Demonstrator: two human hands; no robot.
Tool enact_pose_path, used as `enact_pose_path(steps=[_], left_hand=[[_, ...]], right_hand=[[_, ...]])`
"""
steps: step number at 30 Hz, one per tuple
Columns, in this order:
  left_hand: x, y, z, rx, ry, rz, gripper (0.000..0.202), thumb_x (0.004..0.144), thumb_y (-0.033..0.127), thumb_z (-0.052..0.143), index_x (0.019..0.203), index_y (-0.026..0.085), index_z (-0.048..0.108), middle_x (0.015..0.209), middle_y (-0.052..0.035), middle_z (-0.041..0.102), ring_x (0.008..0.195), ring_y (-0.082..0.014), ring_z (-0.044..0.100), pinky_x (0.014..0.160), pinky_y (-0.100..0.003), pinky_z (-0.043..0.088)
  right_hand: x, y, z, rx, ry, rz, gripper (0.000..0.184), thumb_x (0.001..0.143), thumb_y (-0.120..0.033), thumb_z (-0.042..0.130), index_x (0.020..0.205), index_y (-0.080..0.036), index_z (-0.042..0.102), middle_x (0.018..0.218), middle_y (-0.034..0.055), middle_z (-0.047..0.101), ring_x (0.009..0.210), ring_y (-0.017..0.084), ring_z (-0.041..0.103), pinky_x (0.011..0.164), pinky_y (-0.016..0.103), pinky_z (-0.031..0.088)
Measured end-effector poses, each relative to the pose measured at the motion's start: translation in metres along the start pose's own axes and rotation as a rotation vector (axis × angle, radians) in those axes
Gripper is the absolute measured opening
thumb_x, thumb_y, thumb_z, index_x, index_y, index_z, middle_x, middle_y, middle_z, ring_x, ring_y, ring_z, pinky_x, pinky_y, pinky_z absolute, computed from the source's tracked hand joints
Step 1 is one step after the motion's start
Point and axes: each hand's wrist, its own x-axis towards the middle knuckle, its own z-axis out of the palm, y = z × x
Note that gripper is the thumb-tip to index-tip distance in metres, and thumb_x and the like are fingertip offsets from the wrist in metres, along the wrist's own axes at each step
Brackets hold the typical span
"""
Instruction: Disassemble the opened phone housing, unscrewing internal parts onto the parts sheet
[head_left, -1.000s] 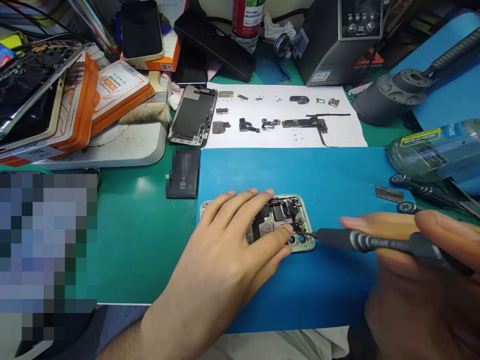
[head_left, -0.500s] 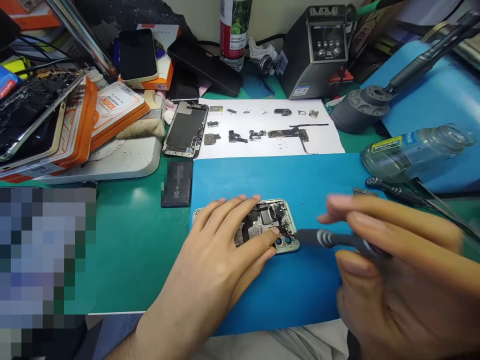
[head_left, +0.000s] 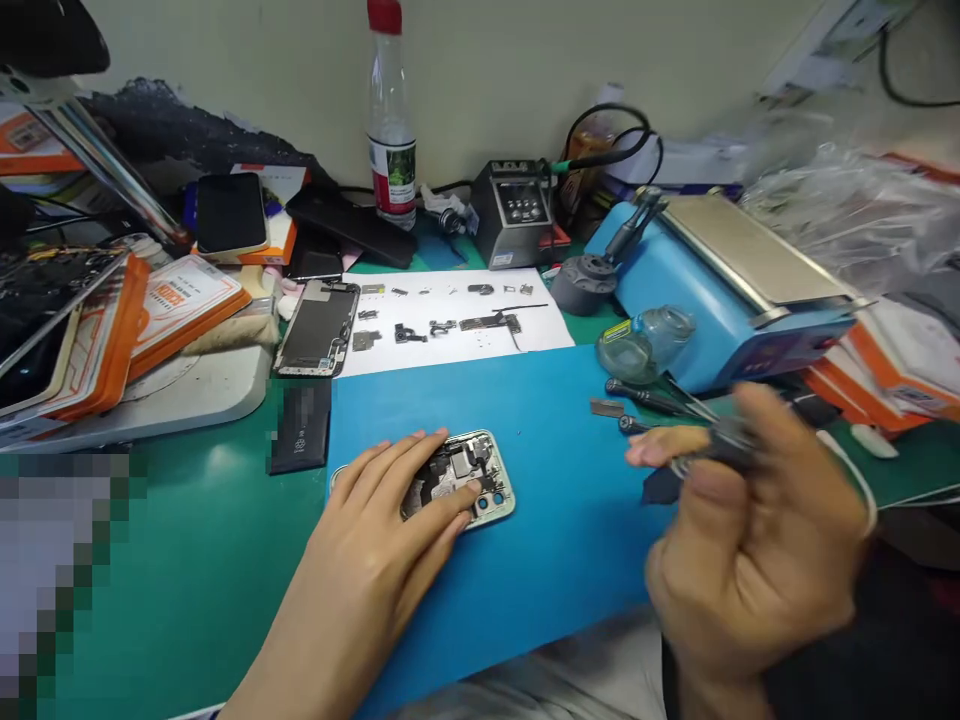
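Note:
My left hand (head_left: 375,550) lies over the opened phone housing (head_left: 469,458) on the blue mat, fingers along its far edge and the thumb near the two camera holes. Much of the housing is hidden beneath that hand. My right hand (head_left: 757,570), smeared by motion, is closed around a dark screwdriver (head_left: 660,489) to the right of the phone, apart from it. The screwdriver's tip points left and down. A tiny part lies on the mat beyond the phone. Left of the mat is a black battery (head_left: 301,425).
White paper (head_left: 442,355) at the back bears several small phone parts, beside a detached screen (head_left: 319,328). A glass jar (head_left: 637,345) and loose screwdrivers (head_left: 649,397) lie right. A blue machine (head_left: 705,310), soldering station (head_left: 514,215) and bottle (head_left: 391,150) stand behind. Orange boxes (head_left: 180,310) are stacked left.
My right hand has lifted the screwdriver away from the phone, with its tip now off the camera corner. The view has swung up and right. My left hand stays on the phone.

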Motion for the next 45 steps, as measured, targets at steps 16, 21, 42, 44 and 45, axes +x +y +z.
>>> enact_pose_path(steps=[16, 21, 42, 44, 45], left_hand=[[-0.002, -0.003, 0.006, 0.017, 0.055, 0.011, 0.033, 0.115, 0.026, 0.055, 0.135, 0.036, 0.079, 0.159, -0.0068, 0.066, 0.141, -0.0357, 0.066, 0.109, -0.064, 0.06], [-0.003, -0.001, 0.004, 0.016, 0.054, -0.001, 0.036, 0.115, 0.025, 0.054, 0.137, 0.036, 0.079, 0.161, -0.0062, 0.066, 0.142, -0.0352, 0.066, 0.11, -0.062, 0.061], [0.005, 0.003, -0.002, -0.044, 0.072, -0.025, 0.033, 0.115, 0.022, 0.053, 0.131, 0.032, 0.081, 0.156, -0.0111, 0.07, 0.142, -0.036, 0.068, 0.109, -0.068, 0.062], [0.005, 0.004, -0.001, -0.055, 0.07, -0.032, 0.034, 0.114, 0.022, 0.053, 0.131, 0.032, 0.081, 0.156, -0.0111, 0.07, 0.143, -0.0362, 0.067, 0.11, -0.068, 0.061], [0.005, 0.004, -0.001, -0.062, 0.069, -0.033, 0.034, 0.114, 0.022, 0.053, 0.132, 0.032, 0.081, 0.156, -0.0111, 0.07, 0.143, -0.0362, 0.067, 0.111, -0.068, 0.06]], right_hand=[[0.024, 0.09, -0.072, -0.542, -0.463, -0.075, 0.046, 0.114, -0.057, 0.049, 0.123, -0.026, 0.082, 0.123, 0.0075, 0.078, 0.11, 0.031, 0.073, 0.084, 0.044, 0.057], [0.037, 0.084, -0.067, -0.353, -0.394, 0.107, 0.041, 0.105, -0.065, 0.064, 0.105, -0.03, 0.084, 0.11, 0.0042, 0.081, 0.094, 0.025, 0.075, 0.069, 0.037, 0.056], [0.044, 0.062, -0.037, -0.181, -0.203, 0.063, 0.022, 0.098, -0.047, 0.08, 0.113, -0.031, 0.084, 0.105, 0.0064, 0.078, 0.1, 0.029, 0.069, 0.088, 0.042, 0.056], [0.045, 0.071, -0.041, -0.246, -0.279, -0.001, 0.024, 0.104, -0.049, 0.072, 0.114, -0.031, 0.084, 0.105, 0.0046, 0.079, 0.097, 0.027, 0.071, 0.085, 0.041, 0.056], [0.045, 0.075, -0.041, -0.265, -0.306, -0.032, 0.027, 0.106, -0.05, 0.069, 0.117, -0.031, 0.084, 0.105, 0.004, 0.079, 0.095, 0.026, 0.071, 0.081, 0.04, 0.056]])
